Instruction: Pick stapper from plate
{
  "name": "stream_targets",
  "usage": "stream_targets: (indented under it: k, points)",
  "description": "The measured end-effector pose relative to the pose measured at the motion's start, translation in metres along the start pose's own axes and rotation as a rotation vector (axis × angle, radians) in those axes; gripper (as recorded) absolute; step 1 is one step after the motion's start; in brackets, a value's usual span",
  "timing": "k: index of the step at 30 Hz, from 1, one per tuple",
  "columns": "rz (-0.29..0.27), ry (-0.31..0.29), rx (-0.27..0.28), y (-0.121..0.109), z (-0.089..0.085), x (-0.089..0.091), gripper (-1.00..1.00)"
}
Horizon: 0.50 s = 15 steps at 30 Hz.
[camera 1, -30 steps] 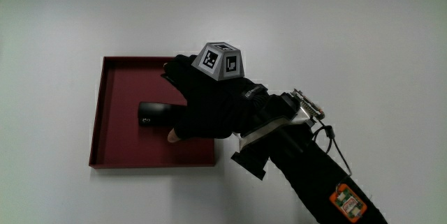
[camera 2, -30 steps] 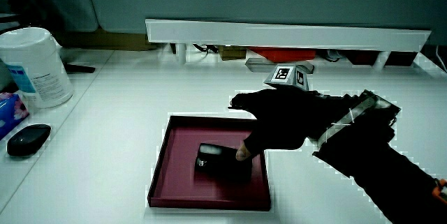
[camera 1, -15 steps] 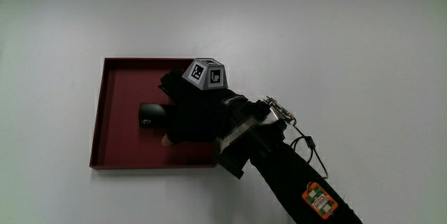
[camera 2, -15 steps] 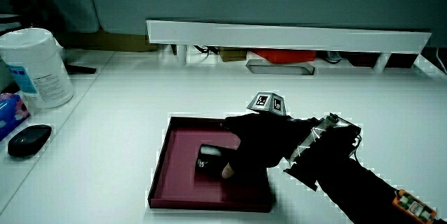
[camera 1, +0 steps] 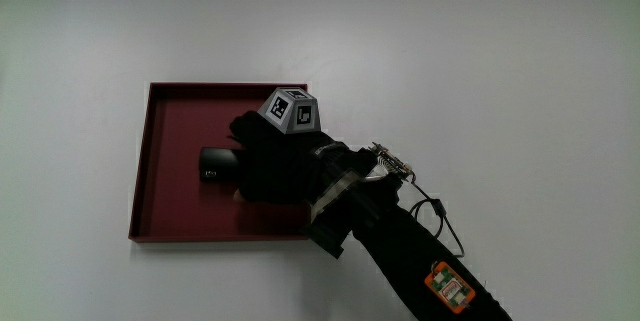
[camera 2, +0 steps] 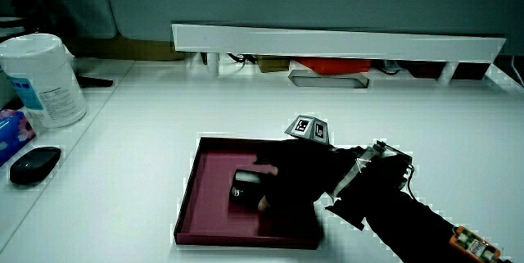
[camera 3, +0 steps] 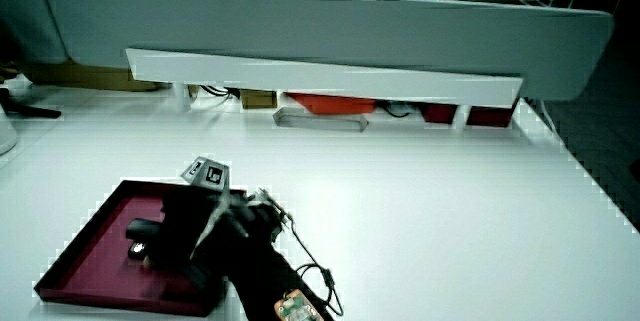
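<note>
At mid-frame in the main view, the stapler (camera 1: 215, 164) lies flat in the plate (camera 1: 160, 211), a shallow dark-red square tray. The hand (camera 1: 280, 161) covers the stapler's end nearer the forearm; grip state: cannot tell, contact is hidden under the glove. Judged handling: small, stiff, moderately heavy for its size, smooth black casing, possibly slippery; hinged top may flex if pinched at one end. Best hold looks to be across the body's long flanks, mid-length. Only a short stub shows in both side views (camera 2: 246, 185). The cube (camera 1: 290, 109) hides the knuckles.
</note>
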Motion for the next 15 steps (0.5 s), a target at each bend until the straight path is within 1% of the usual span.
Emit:
stream_targets:
  k: [1,2,4,8,10,11,12,13,15]
  points:
    - [-0.015,-0.006,0.014,0.0025,-0.0015,0.0029,0.11]
    - [0.008,-0.003,0.014,0.0006,-0.0008,0.0009,0.16]
    - [0.023,0.007,0.038,0.0005,-0.0014,0.0013,0.26]
    - [0.046,-0.001,0.11,-0.0006,-0.0004,0.0019,0.47]
    - [0.043,-0.003,0.136,-0.0021,0.0007,0.0007,0.58]
    - [0.051,-0.001,0.134,-0.0031,0.001,-0.0002,0.63]
    - [0.06,0.019,0.121,-0.0023,0.0002,0.0008,0.68]
    - [0.059,0.01,0.134,-0.0018,-0.0002,0.0016,0.74]
    - [0.058,0.009,0.143,-0.0018,0.0001,0.0016,0.84]
